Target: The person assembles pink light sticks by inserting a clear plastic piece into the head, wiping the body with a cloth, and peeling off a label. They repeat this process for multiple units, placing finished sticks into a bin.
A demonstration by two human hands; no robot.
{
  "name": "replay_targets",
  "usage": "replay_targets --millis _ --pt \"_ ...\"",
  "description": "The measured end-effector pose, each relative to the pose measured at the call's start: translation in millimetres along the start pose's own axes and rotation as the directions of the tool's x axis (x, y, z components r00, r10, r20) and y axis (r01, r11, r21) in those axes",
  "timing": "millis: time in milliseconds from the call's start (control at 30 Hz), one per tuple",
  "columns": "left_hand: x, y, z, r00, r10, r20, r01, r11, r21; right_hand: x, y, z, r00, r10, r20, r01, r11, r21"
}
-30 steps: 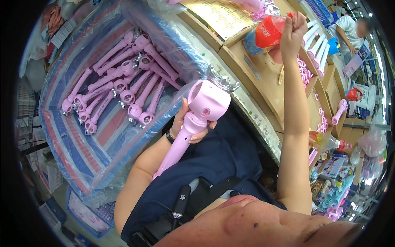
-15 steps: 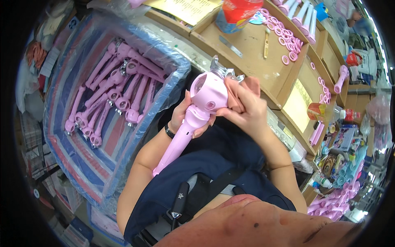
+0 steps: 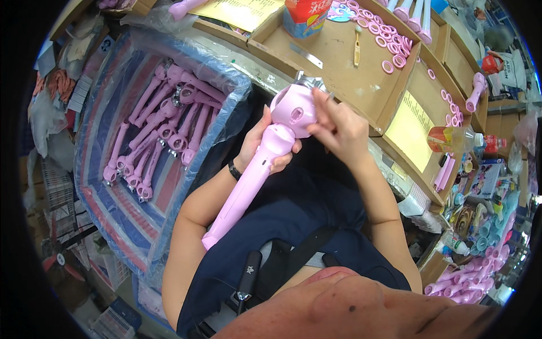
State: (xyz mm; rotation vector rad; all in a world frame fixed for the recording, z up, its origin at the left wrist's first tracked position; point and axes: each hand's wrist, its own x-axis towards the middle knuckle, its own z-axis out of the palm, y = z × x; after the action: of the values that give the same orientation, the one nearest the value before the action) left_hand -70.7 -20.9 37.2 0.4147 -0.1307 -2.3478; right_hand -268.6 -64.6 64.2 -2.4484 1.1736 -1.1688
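Observation:
My left hand (image 3: 257, 144) is closed around the neck of a pink light stick (image 3: 240, 192) with a round, windowed head. Its long handle slants down to the left, toward my chest. A silver crown-shaped piece (image 3: 307, 80) tops the head. At the head's right side is my right hand (image 3: 344, 130), with bent fingers and thumb against the pink shell near the crown. Those fingers hide part of the head and crown. More pink light sticks (image 3: 164, 116) with silver tops lie in a plastic-lined bin to my left.
The striped bin (image 3: 121, 237) has a blue rim. Ahead, a cardboard tray (image 3: 333, 70) holds pink rings (image 3: 389, 42), a metal strip (image 3: 306, 56), a small brush (image 3: 357, 48) and a red-blue container (image 3: 305, 20). Bottles (image 3: 451, 139) and pink parts (image 3: 471, 277) are at the right.
The light stick has tilted slightly, showing more of its handle. My right fingers have shifted on the head and loosened a little. My left hand keeps its hold, and the view has shifted slightly.

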Motion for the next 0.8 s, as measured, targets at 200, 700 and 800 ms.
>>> replay_targets --millis 200,700,800 --pt "11 1 13 0.998 -0.055 0.033 0.061 0.974 -0.216 -17 8 -3 0.965 -0.263 0.015 0.263 0.960 -0.096" --pt "26 -9 28 0.991 -0.110 0.079 0.127 0.953 -0.275 -12 29 -30 0.987 -0.156 0.043 0.158 0.986 -0.043" --pt "27 -9 28 0.987 -0.134 0.093 0.156 0.940 -0.304 -13 35 -30 0.999 0.021 0.033 -0.023 0.997 0.075"
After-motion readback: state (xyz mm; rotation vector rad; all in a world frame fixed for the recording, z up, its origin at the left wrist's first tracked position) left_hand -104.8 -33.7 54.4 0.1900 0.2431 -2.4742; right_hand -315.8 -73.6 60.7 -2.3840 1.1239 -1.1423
